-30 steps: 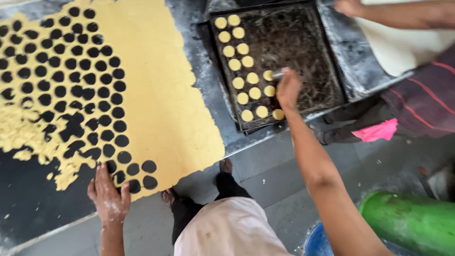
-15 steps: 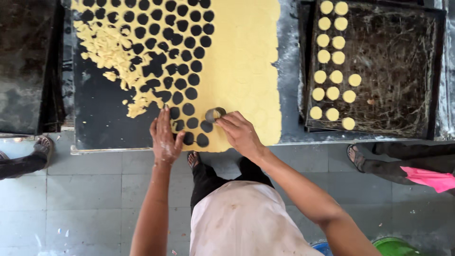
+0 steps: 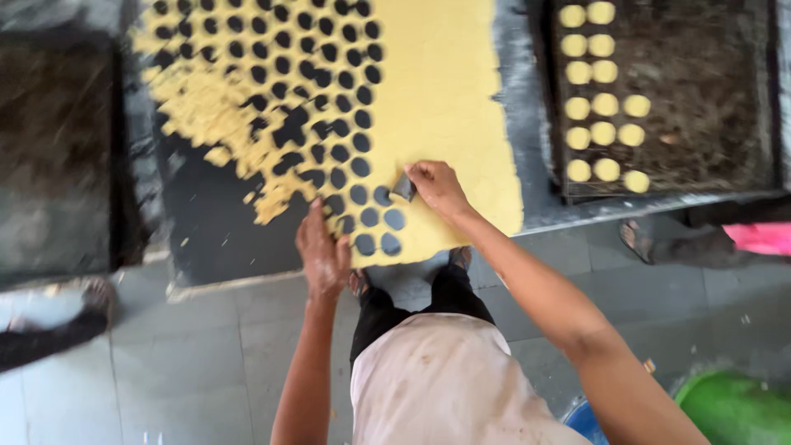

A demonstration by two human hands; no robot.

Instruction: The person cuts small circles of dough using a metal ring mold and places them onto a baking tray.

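A wide sheet of yellow dough (image 3: pixel 449 91) lies rolled out on a dark table (image 3: pixel 214 231), its left part full of round cut-out holes. My right hand (image 3: pixel 437 185) grips a small round metal cutter (image 3: pixel 404 188) and presses it into the dough beside the last holes. My left hand (image 3: pixel 323 247) rests flat, fingers together, on the near edge of the dough by the holes. To the right stands a dark baking tray (image 3: pixel 700 99) with several round dough discs (image 3: pixel 601 107) in rows at its left side.
Ragged dough scraps (image 3: pixel 214 115) lie at the sheet's left. Another dark tray (image 3: pixel 53 156) sits at far left. Someone's sandalled foot (image 3: pixel 651 239) and pink cloth (image 3: pixel 762 237) are at right, a shoe (image 3: pixel 95 297) at left. A green tub (image 3: pixel 737 408) and blue bucket (image 3: pixel 587 422) stand on the grey tiled floor.
My right hand came back from the tray to the dough and shifted the cutter slightly to a fresh spot. My left hand moved onto the dough's near edge.
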